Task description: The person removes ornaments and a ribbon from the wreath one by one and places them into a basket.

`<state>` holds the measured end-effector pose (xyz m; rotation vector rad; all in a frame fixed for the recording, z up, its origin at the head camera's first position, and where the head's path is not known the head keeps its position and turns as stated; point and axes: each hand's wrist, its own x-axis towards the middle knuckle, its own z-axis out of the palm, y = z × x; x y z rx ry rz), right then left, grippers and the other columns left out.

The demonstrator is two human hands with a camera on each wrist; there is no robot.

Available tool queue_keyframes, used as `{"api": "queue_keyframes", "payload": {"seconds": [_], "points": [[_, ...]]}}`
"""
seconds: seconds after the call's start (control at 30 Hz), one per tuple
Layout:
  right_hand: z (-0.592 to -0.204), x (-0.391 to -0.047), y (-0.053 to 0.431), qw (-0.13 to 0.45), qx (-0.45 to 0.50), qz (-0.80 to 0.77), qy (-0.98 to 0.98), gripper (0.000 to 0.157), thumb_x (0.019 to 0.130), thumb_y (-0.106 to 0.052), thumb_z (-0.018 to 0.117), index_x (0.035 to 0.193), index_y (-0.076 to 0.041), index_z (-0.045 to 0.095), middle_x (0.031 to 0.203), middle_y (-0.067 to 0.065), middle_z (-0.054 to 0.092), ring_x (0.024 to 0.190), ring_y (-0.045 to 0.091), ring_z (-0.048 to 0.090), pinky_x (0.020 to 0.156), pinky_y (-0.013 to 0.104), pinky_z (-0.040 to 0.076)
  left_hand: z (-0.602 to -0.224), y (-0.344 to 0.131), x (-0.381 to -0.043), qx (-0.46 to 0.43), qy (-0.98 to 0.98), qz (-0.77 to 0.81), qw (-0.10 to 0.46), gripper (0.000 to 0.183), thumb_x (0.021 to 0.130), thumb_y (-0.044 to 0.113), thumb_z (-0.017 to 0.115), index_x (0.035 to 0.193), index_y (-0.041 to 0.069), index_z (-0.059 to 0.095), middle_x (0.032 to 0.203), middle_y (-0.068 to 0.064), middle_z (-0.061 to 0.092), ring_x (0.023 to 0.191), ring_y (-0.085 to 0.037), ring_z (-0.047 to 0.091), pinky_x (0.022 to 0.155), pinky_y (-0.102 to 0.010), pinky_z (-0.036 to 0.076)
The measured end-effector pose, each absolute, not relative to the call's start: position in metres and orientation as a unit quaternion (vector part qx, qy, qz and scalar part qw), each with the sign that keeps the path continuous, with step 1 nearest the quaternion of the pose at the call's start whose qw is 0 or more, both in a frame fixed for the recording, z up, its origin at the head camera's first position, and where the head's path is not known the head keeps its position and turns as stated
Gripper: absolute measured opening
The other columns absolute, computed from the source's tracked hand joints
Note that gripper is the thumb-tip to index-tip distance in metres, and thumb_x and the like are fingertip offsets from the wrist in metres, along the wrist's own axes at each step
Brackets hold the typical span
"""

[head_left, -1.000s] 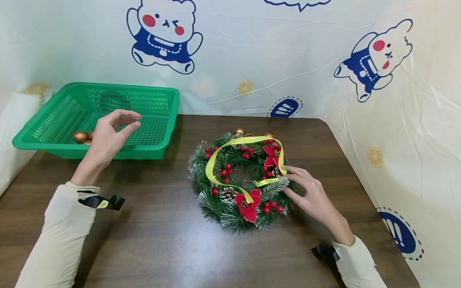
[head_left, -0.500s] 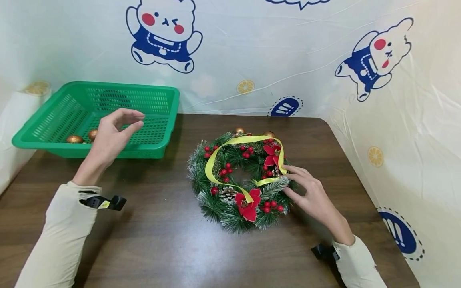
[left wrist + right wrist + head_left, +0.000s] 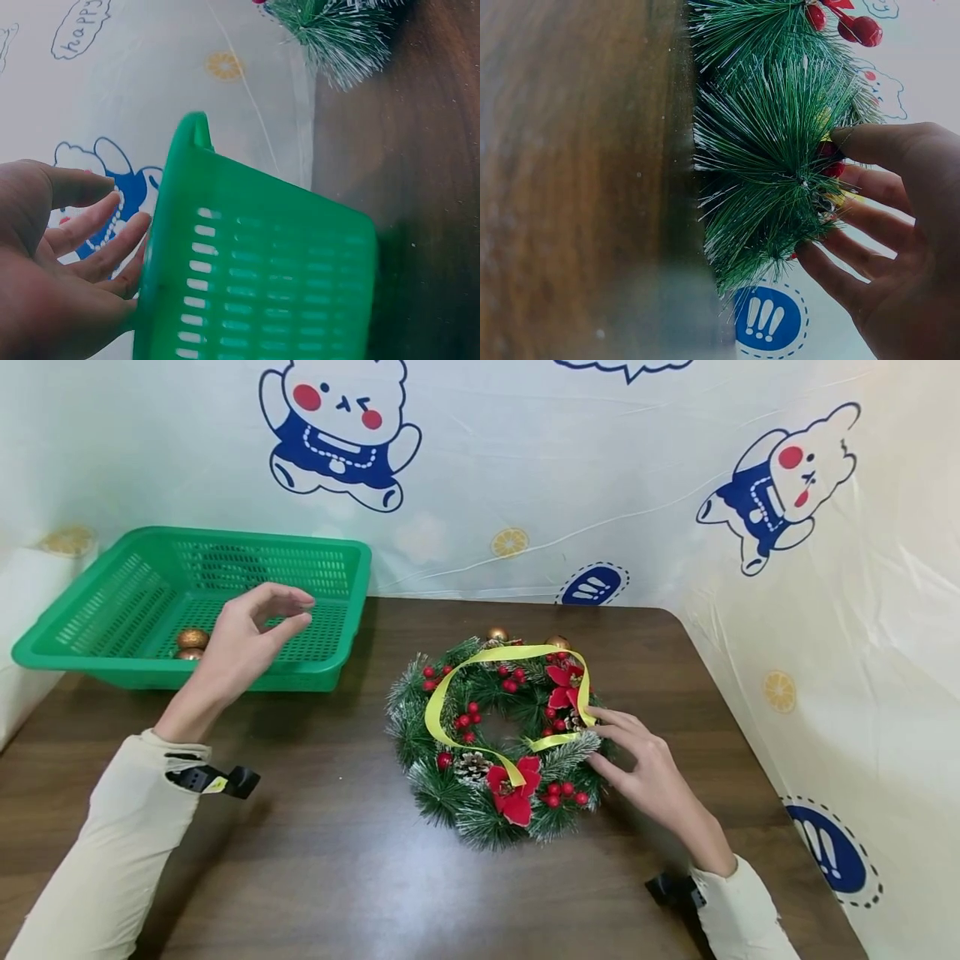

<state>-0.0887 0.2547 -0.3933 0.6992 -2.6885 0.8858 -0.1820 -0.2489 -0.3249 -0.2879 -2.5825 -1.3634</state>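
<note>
My left hand (image 3: pixel 243 639) is raised over the front of the green basket (image 3: pixel 187 681), fingers loosely curved and nothing between them. In the left wrist view it appears beside the rim of the basket (image 3: pixel 277 225). Two bronze-gold balls (image 3: pixel 193 638) lie on the basket floor, just left of that hand. A Christmas wreath (image 3: pixel 442 789) with red flowers, berries and pinecones lies flat on the table. A yellow ribbon (image 3: pixel 438 710) loops loosely over it. My right hand (image 3: pixel 648 768) rests its fairly straight fingertips on the wreath's right side, among the green needles (image 3: pixel 780 150).
Two more gold balls (image 3: pixel 497 633) sit at the wreath's far edge. The dark wooden table (image 3: pixel 337 860) meets a pale printed cloth backdrop (image 3: pixel 465 460) behind and to the right. The basket stands at the back left.
The gold balls in the basket have rolled about: one went left, then back right against the other. My left hand has drifted slightly right; the right hand stays put.
</note>
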Motion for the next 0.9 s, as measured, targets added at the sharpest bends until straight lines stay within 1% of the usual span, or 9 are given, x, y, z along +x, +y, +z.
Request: {"api": "queue_keyframes", "payload": {"seconds": [0.13, 0.3, 0.43, 0.53, 0.77, 0.9], "points": [[-0.392, -0.088, 0.255, 0.114, 0.237, 0.302, -0.916, 0.032, 0.085, -0.012, 0.079, 0.116, -0.013, 0.072, 0.143, -0.003, 0.056, 0.133, 0.019, 0.049, 0.099, 0.052, 0.049, -0.317, -0.239, -0.183, -0.105, -0.879, -0.453, 0.103, 0.035, 0.1, 0.029, 0.061, 0.13, 0.011, 0.061, 0.125, -0.004, 0.063, 0.111, -0.006, 0.056, 0.088, -0.022, 0.045], [-0.392, -0.088, 0.254, 0.104, 0.229, 0.308, -0.918, 0.033, 0.086, -0.014, 0.079, 0.118, -0.014, 0.072, 0.143, -0.003, 0.056, 0.134, 0.021, 0.048, 0.1, 0.054, 0.048, -0.31, -0.224, -0.183, -0.119, -0.879, -0.451, 0.098, 0.034, 0.101, 0.029, 0.06, 0.129, 0.01, 0.061, 0.128, -0.009, 0.062, 0.114, -0.012, 0.057, 0.093, -0.033, 0.047], [-0.392, -0.087, 0.255, 0.1, 0.223, 0.31, -0.919, 0.033, 0.086, -0.014, 0.079, 0.118, -0.014, 0.072, 0.143, -0.002, 0.056, 0.134, 0.022, 0.048, 0.1, 0.054, 0.047, -0.307, -0.213, -0.185, -0.133, -0.873, -0.459, 0.095, 0.034, 0.101, 0.027, 0.06, 0.13, 0.009, 0.061, 0.128, -0.011, 0.063, 0.113, -0.013, 0.058, 0.092, -0.029, 0.047], [-0.392, -0.087, 0.255, 0.103, 0.226, 0.31, -0.918, 0.033, 0.086, -0.014, 0.079, 0.118, -0.013, 0.072, 0.143, -0.003, 0.056, 0.134, 0.021, 0.048, 0.1, 0.054, 0.047, -0.305, -0.204, -0.186, -0.143, -0.868, -0.467, 0.092, 0.033, 0.101, 0.027, 0.06, 0.129, 0.01, 0.061, 0.126, -0.01, 0.063, 0.112, -0.012, 0.058, 0.089, -0.025, 0.046], [-0.393, -0.088, 0.256, 0.111, 0.237, 0.305, -0.916, 0.032, 0.086, -0.012, 0.079, 0.117, -0.013, 0.072, 0.142, -0.002, 0.056, 0.133, 0.019, 0.048, 0.099, 0.052, 0.048, -0.304, -0.186, -0.191, -0.159, -0.86, -0.48, 0.075, 0.03, 0.101, 0.025, 0.061, 0.128, 0.013, 0.062, 0.126, -0.006, 0.063, 0.113, -0.015, 0.057, 0.09, -0.03, 0.047], [-0.393, -0.088, 0.256, 0.111, 0.237, 0.304, -0.916, 0.032, 0.086, -0.012, 0.079, 0.116, -0.012, 0.072, 0.142, -0.002, 0.056, 0.133, 0.019, 0.048, 0.099, 0.052, 0.048, -0.307, -0.177, -0.194, -0.168, -0.857, -0.482, 0.067, 0.029, 0.1, 0.023, 0.061, 0.127, 0.011, 0.062, 0.124, -0.005, 0.064, 0.112, -0.016, 0.058, 0.094, -0.039, 0.049]]}}
